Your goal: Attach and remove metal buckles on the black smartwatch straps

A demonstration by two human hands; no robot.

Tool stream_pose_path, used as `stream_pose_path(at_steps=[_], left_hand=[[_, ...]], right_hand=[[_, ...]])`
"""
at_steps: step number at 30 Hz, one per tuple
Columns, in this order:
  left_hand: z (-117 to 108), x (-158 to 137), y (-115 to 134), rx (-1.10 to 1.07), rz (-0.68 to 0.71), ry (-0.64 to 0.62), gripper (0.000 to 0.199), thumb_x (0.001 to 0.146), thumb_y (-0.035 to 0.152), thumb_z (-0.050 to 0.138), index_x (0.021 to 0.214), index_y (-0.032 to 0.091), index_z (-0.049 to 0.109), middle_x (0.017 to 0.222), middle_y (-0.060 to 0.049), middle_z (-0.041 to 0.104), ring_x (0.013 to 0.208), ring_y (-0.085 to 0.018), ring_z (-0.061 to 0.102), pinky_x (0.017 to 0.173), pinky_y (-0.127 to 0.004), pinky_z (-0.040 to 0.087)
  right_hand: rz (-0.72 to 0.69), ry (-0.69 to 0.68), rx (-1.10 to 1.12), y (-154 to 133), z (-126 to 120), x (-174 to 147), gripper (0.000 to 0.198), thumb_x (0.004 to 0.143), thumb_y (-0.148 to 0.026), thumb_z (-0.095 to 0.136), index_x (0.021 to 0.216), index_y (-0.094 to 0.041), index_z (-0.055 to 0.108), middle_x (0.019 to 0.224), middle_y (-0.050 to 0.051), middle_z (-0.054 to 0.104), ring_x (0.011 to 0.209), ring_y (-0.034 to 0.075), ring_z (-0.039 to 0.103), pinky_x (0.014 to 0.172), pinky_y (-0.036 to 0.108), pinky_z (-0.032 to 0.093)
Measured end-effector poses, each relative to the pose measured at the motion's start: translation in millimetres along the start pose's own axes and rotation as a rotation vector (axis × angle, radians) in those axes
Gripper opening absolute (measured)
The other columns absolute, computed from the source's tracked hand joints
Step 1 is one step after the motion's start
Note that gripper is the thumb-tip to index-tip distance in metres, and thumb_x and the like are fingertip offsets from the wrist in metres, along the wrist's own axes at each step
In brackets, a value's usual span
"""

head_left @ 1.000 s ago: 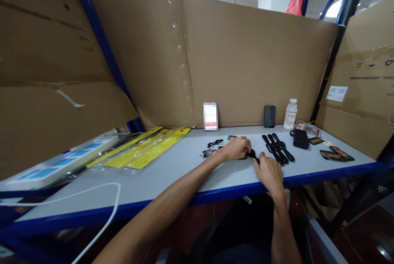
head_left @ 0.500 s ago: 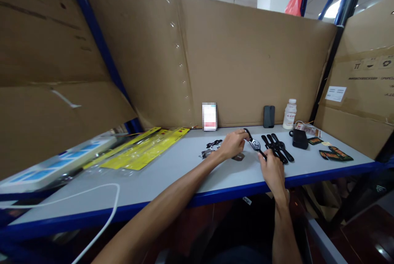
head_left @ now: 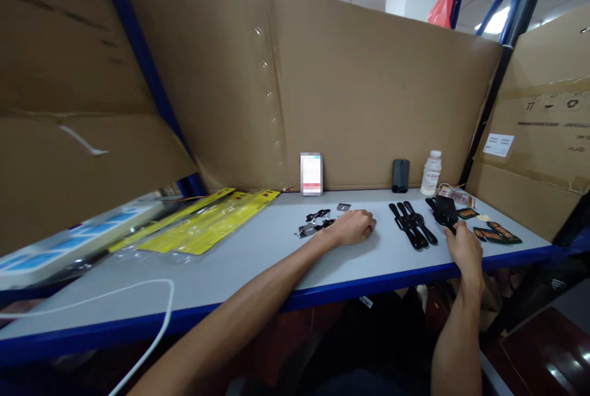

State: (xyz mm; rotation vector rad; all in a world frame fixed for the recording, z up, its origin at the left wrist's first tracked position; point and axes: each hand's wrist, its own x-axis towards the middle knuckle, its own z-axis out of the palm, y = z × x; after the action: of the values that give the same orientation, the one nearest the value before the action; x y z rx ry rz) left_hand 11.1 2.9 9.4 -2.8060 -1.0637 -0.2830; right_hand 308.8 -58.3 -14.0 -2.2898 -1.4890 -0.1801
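My right hand [head_left: 466, 254] is at the right of the table, its fingers closed on the near end of a black-strapped watch [head_left: 448, 222]. The watch overlaps a black box-like case [head_left: 445, 204], so its dial cannot be made out. Left of it, several black strap-like pieces, apparently watches [head_left: 412, 224], lie side by side. My left hand [head_left: 356, 226] rests on the table with curled fingers, and no object shows in it. Beside its wrist lie small black pieces [head_left: 318, 215] and a grey metallic-looking plate [head_left: 305, 231]. A small grey card [head_left: 343, 206] lies just behind the hand.
Yellow-backed clear packages [head_left: 212, 224] and a white-blue box [head_left: 78, 248] lie at the left. Along the back stand a lit phone [head_left: 311, 174], a dark phone-like object [head_left: 401, 176] and a bottle [head_left: 431, 173]. Dark printed packets [head_left: 500, 233] lie at right. A white cable [head_left: 168, 297] crosses the front edge.
The watch, held between both hands earlier, has moved right in my right hand, over the black case. My left hand has let go and lowered onto the table.
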Motion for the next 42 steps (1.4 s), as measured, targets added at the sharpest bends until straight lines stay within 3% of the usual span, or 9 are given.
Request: stream_pose_path(at_steps=[7,12,22,28,31,35,42], left_hand=[[1.1,0.2,-0.4,-0.002,0.006,0.002,0.028,0.088,0.008,0.049,0.094,0.018,0.075,0.103,-0.009,0.074,0.099,-0.024,0.069,0.077,-0.032,0.05],[2.8,0.6,-1.7,-0.004,0.009,0.007,0.029,0.087,0.008,0.049,0.095,0.019,0.075,0.102,-0.009,0.074,0.096,-0.022,0.068,0.077,-0.031,0.05],[6.5,0.9,-3.1,-0.018,0.005,0.018,0.027,0.088,0.01,0.049,0.095,0.02,0.074,0.104,-0.008,0.074,0.097,-0.023,0.069,0.079,-0.033,0.05],[4.1,1.3,-9.7,-0.003,-0.026,0.02,0.027,0.088,0.011,0.05,0.095,0.02,0.074,0.104,-0.01,0.074,0.097,-0.025,0.069,0.078,-0.032,0.051],[-1.5,0.0,-25.6,0.004,-0.14,0.052,0.031,0.088,0.009,0.05,0.103,0.019,0.075,0.111,-0.012,0.073,0.102,-0.026,0.069,0.081,-0.032,0.051],[-3.7,-5.7,-50.5,-0.005,-0.303,0.074,0.036,0.09,0.011,0.05,0.117,0.018,0.072,0.124,-0.012,0.071,0.108,-0.026,0.069,0.087,-0.033,0.052],[15.1,-7.7,-65.0,0.004,-0.307,-0.07,0.033,0.091,0.013,0.051,0.119,0.012,0.07,0.13,-0.019,0.069,0.115,-0.027,0.068,0.096,-0.035,0.052]], right_hand=[[-0.047,-0.09,-0.031,-9.7,10.1,9.1,0.04,0.107,-0.04,0.04,0.132,-0.013,0.057,0.114,0.019,0.074,0.114,0.033,0.07,0.089,0.04,0.05],[-0.101,-0.128,-0.015,-13.0,12.2,12.9,0.036,0.105,-0.037,0.044,0.129,-0.022,0.066,0.12,0.016,0.073,0.115,0.031,0.069,0.09,0.038,0.051],[-0.17,-0.125,0.069,-25.2,14.9,12.4,0.037,0.103,-0.036,0.052,0.132,-0.027,0.072,0.13,0.012,0.07,0.117,0.028,0.067,0.093,0.034,0.049],[-0.178,-0.002,0.202,-36.8,9.6,-13.5,0.034,0.103,-0.035,0.051,0.124,-0.023,0.076,0.117,0.011,0.072,0.11,0.025,0.067,0.088,0.032,0.047],[-0.241,-0.009,0.292,-46.0,9.6,-36.9,0.029,0.102,-0.035,0.053,0.114,-0.024,0.077,0.111,0.006,0.074,0.106,0.024,0.067,0.087,0.032,0.047],[-0.309,-0.035,0.292,-57.2,9.3,-58.2,0.028,0.099,-0.027,0.057,0.118,-0.024,0.076,0.118,0.006,0.072,0.109,0.023,0.066,0.092,0.03,0.046],[-0.369,-0.029,0.223,-61.3,9.2,-65.4,0.035,0.099,-0.018,0.052,0.125,-0.022,0.074,0.127,0.007,0.071,0.121,0.026,0.061,0.103,0.033,0.045]])
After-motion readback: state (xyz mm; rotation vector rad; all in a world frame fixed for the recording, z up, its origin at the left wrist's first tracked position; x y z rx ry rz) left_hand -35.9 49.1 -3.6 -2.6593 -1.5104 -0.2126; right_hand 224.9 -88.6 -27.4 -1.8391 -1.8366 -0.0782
